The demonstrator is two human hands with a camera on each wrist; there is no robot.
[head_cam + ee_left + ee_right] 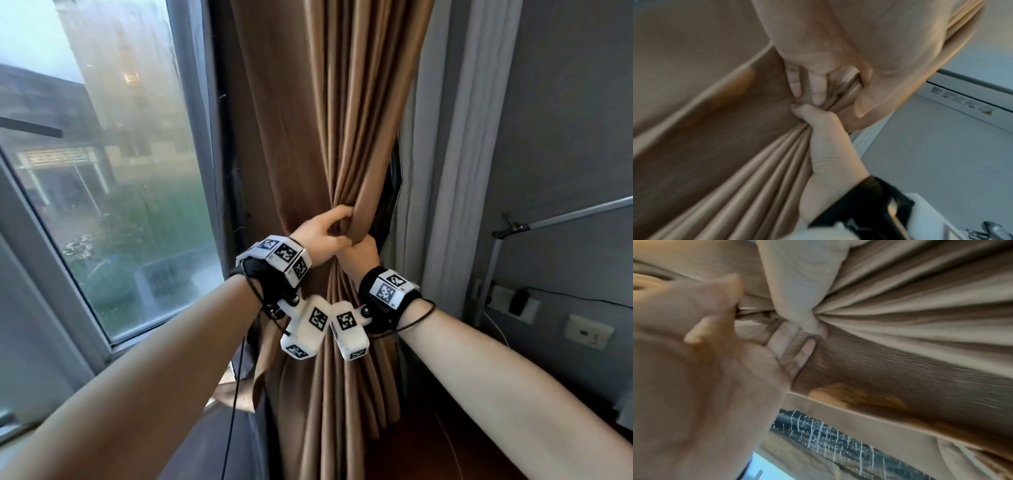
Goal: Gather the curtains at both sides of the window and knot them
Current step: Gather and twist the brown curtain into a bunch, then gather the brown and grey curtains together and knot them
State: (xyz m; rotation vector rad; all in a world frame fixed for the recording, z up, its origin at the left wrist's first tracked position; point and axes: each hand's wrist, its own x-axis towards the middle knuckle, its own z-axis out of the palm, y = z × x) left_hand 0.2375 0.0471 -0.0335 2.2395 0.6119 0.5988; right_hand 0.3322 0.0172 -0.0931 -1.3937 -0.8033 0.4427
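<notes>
A brown pleated curtain (342, 137) hangs at the right side of the window, bunched into a narrow waist at hand height. My left hand (329, 233) grips the bunch from the left, its fingers curled over the folds. Just below and to the right, my right hand (363, 255) clasps the same bunch, touching the left hand. In the left wrist view the left hand's fingers (797, 81) dig into the curtain (735, 162) above the right hand (828, 154). The right wrist view shows the right hand (797, 280) pinching folds of the curtain (920, 305) beside the blurred left hand (694, 369).
The window pane (102, 171) and its grey frame fill the left. A pale sheer curtain (455, 171) hangs right of the brown one. A metal rod with a clamp (548, 221) juts from the right wall, above wall sockets (589, 330) and a plugged-in charger (517, 301).
</notes>
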